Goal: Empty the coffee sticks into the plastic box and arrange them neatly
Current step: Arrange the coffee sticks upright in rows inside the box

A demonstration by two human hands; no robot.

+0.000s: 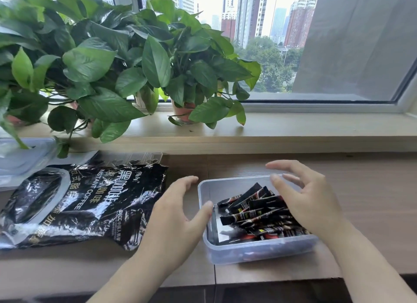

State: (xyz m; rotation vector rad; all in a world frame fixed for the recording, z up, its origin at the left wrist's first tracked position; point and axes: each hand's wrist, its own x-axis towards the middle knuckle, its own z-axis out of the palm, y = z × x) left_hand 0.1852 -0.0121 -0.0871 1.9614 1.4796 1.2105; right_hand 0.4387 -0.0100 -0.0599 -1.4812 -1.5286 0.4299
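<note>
**Both hands at the box, sticks in a loose heap**

Plastic box (255,252): clear and rectangular, it sits on the wooden table (372,212) right in front of you, with no lid on. The coffee sticks (255,214) are inside, black sachets with red and white print. They are piled toward the right and near side, crossing one another at odd angles and not lined up. The far-left corner of the box floor shows bare.

Your left hand (173,214): it is open, with the fingers relaxed and a little curved, and holds nothing. It sits just outside the box's left wall. The thumb tip is at the rim, but I cannot tell whether it actually touches. The fingertips reach toward the far-left corner.

Your right hand (309,199): the fingers are spread and gently arched over the right half of the pile, palm down. Nothing is pinched or gripped. The palm hides the sticks beneath it, so I cannot tell whether it touches them.

Instant coffee bag (85,203): a black, glossy, crumpled bag lying flat on the table to the left of the box. Your left hand is between the two.

Clear plastic lid (20,158): it lies at the far left edge, partly under the bag's corner.

Behind the table, leafy pothos plants (101,61) stand in pots on the windowsill (316,126), and their leaves hang over the lid. The window (259,32) looks out on tall buildings and trees.
</note>
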